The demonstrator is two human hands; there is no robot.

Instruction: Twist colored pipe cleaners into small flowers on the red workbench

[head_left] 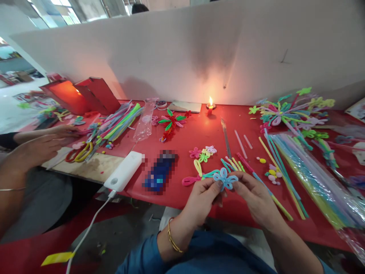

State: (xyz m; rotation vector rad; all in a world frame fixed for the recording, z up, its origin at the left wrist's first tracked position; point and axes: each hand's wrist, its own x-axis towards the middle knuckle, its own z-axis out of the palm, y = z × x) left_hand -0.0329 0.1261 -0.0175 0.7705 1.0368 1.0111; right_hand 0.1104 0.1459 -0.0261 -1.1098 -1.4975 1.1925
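Left hand, right hand pinching blue flower | clear bag: fuzzy stems inside

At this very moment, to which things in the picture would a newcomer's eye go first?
Probably the bright yellow candle flame comes first, at the back of the red tabletop, in front of the white panel. Next is the light-blue looped flower, low and right of centre, in the grip of the left hand and right hand. Further right, a multicoloured bunch of fuzzy flowers spreads beyond a clear plastic packet of pastel stems.
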